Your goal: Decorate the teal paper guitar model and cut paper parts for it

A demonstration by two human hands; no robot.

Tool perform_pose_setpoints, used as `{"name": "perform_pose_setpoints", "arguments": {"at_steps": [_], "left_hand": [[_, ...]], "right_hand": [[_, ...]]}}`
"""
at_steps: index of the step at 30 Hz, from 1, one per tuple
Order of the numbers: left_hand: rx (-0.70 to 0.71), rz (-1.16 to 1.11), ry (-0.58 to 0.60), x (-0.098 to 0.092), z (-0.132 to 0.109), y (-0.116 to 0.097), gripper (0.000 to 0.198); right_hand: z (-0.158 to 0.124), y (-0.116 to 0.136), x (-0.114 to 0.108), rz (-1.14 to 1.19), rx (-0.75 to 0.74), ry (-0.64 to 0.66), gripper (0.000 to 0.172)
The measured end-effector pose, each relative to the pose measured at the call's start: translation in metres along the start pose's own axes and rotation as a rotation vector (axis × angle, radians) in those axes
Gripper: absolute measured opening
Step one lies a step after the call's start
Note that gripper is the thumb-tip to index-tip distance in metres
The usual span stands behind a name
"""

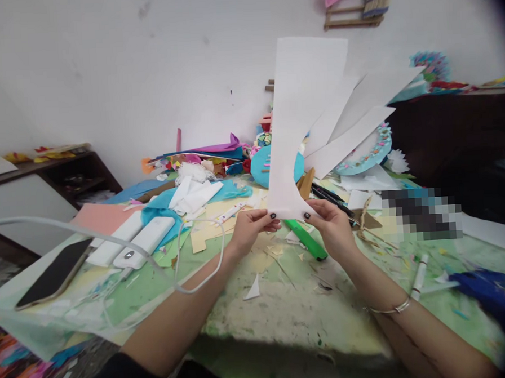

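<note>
Both my hands hold up a fan of several long white paper strips (304, 124) by their shared bottom end, above the table. My left hand (250, 226) pinches the lower left corner with thumb and fingers. My right hand (328, 224) pinches the lower right corner; a thin bracelet sits on that wrist. The tallest strip stands nearly upright, and the others splay out to the right. A green marker (306, 240) lies on the table just under my right hand.
The paint-stained green table (292, 305) is strewn with paper scraps. A phone (56, 272), white power banks (143, 242) and a white cable (111, 241) lie at left. Coloured paper, blue round crafts (366, 149) and black pens (331, 199) crowd the back. A white marker (418, 276) lies at right.
</note>
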State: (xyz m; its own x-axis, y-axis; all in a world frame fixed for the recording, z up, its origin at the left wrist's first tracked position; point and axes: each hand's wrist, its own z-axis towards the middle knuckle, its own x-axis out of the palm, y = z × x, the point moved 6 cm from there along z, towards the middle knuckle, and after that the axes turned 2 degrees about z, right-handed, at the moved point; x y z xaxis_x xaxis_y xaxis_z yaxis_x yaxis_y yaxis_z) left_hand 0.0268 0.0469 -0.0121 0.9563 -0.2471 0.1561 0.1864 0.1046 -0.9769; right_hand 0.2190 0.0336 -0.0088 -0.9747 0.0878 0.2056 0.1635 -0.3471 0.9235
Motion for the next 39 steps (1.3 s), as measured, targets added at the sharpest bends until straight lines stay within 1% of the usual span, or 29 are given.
{"name": "perform_pose_setpoints", "arguments": {"at_steps": [3,7,10,14,16,19,22,24,28,32,37,39], "left_hand": [[0.002,0.01,0.014,0.002,-0.002,-0.002,0.036],[-0.007,0.016,0.038,0.006,-0.004,-0.003,0.035],[-0.026,0.009,0.054,0.008,-0.004,-0.001,0.031],[-0.054,-0.017,0.061,0.007,-0.003,0.001,0.03],[-0.066,-0.019,0.067,0.007,-0.003,0.002,0.029],[-0.08,-0.017,0.077,0.006,-0.002,0.003,0.029],[-0.1,-0.006,0.087,0.007,-0.003,0.005,0.03],[-0.115,0.009,0.099,0.007,-0.003,0.007,0.031],[-0.118,0.034,0.112,0.008,-0.003,0.009,0.033],[-0.066,0.057,0.105,0.01,-0.004,0.005,0.033],[0.04,0.045,0.068,0.017,-0.01,-0.006,0.032],[0.074,0.022,0.035,0.019,-0.012,-0.008,0.03]], "right_hand": [[0.0,0.005,-0.001,-0.117,-0.036,-0.018,0.033],[-0.002,0.01,-0.001,-0.391,-0.053,-0.058,0.033],[-0.003,0.012,0.001,-0.519,-0.091,-0.035,0.034],[-0.006,0.02,0.005,-0.755,-0.181,-0.031,0.032],[-0.008,0.022,0.006,-0.811,-0.205,-0.025,0.03],[-0.009,0.023,0.007,-0.808,-0.203,-0.034,0.029],[-0.009,0.022,0.006,-0.781,-0.213,-0.046,0.033],[-0.008,0.018,0.006,-0.707,-0.191,-0.016,0.034],[-0.006,0.007,0.01,-0.471,-0.084,0.075,0.033],[-0.008,0.003,0.013,-0.309,-0.005,0.082,0.034],[-0.011,0.006,0.015,-0.239,0.048,0.042,0.035],[-0.013,0.006,0.017,-0.206,0.064,0.037,0.037]]}}
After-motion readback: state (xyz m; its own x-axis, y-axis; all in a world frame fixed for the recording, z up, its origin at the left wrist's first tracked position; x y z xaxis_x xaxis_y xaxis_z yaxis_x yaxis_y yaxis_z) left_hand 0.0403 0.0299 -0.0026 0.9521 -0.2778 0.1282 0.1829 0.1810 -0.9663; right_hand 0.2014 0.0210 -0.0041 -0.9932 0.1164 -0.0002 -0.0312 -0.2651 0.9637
